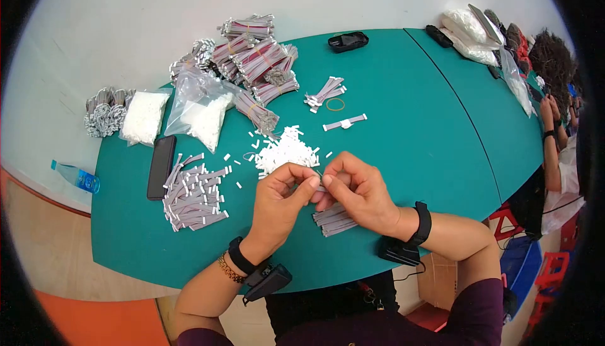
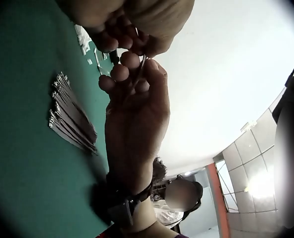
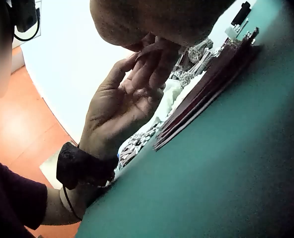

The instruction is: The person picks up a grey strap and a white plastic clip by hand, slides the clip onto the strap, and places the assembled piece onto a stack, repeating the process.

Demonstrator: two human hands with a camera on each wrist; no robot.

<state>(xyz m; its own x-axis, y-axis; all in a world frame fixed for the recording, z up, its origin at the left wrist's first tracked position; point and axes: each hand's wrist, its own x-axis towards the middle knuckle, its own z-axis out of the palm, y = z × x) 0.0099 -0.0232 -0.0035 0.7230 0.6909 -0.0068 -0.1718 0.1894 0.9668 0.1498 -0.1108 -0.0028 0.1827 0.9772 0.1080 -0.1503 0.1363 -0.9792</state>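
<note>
My left hand (image 1: 277,204) and right hand (image 1: 365,198) meet over the table's near side, thumbs and fingertips together. Between them they pinch a short flat grey ribbon cable (image 3: 149,48), mostly covered by the fingers. Partly under the right hand lies a stack of grey ribbon cables (image 1: 335,221), side by side. Just beyond the fingertips is a heap of small white connectors (image 1: 287,152). To the left of the left hand spreads a pile of ribbon cables with white ends (image 1: 196,198).
A black phone (image 1: 162,167) lies at the left, near bags of white pieces (image 1: 145,117). Rubber-banded cable bundles (image 1: 258,59) are stacked at the back. Farther right are a few loose cables (image 1: 326,92), a rubber band (image 1: 336,104) and a black case (image 1: 348,41). Another person's arm (image 1: 552,150) shows at right.
</note>
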